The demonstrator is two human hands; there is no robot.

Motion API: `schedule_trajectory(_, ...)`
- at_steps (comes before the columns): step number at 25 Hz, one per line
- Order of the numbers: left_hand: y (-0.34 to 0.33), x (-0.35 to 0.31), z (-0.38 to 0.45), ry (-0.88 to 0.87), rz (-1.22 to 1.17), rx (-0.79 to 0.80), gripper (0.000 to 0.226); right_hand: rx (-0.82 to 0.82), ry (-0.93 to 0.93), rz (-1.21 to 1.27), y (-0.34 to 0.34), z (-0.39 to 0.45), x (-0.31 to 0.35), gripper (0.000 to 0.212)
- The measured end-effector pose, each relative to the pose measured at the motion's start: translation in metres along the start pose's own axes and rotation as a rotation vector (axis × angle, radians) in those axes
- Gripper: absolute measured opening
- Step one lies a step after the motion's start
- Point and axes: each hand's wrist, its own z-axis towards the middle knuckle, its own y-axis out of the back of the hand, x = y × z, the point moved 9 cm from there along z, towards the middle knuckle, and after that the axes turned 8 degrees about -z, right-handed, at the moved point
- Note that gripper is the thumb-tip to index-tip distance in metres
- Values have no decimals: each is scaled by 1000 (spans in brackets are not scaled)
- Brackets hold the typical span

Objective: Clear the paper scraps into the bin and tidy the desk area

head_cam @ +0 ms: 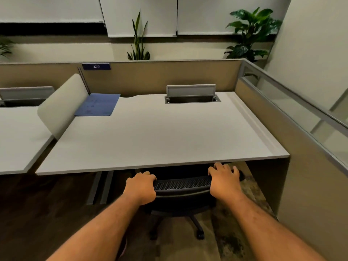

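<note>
A black mesh-backed office chair (182, 185) stands at the front edge of the white desk (160, 136), its seat tucked under the desktop. My left hand (141, 187) grips the left end of the chair's top rail. My right hand (224, 181) holds the right end of the same rail, fingers curled over it. A blue folder (98, 105) lies flat at the desk's far left corner. No paper scraps and no bin show in this view.
An open grey cable hatch (192, 95) sits at the desk's back. A rounded white divider (62, 104) separates a neighbouring desk (17, 132) on the left. Beige partition walls (263, 117) close the back and right. Grey desk legs (99, 187) stand left of the chair.
</note>
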Motion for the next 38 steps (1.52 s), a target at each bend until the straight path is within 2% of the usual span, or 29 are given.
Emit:
schedule_trajectory(3,1,-3,18,-6,42,2,62,16,-76,1,1,14,-4,59)
schedule_trajectory(6,11,-9,34,25,90,-26,55,15,-77,1,9,28,-7,58)
schedule_trajectory(14,32,-17,49,171,226,-153,39,-48,39,50,18,64,-9,59)
schedule_trajectory(18,34,-21,50,194,163,-182,36,-44,94,57,18,74,-15,63)
schedule_trajectory(21,32,-25,46,163,101,-204,45,-50,103,30,17,78,-20,64)
schedule_trajectory(25,29,-28,41,96,70,-239,70,-63,111,28,19,76,-23,63)
schedule_trajectory(30,30,-28,34,66,95,-230,78,-57,111,52,23,67,-21,64)
schedule_trajectory(34,32,-26,28,22,104,-223,88,-75,109,51,25,51,-14,75)
schedule_trajectory(38,41,-20,12,-40,115,-199,103,-58,96,111,31,25,-3,95)
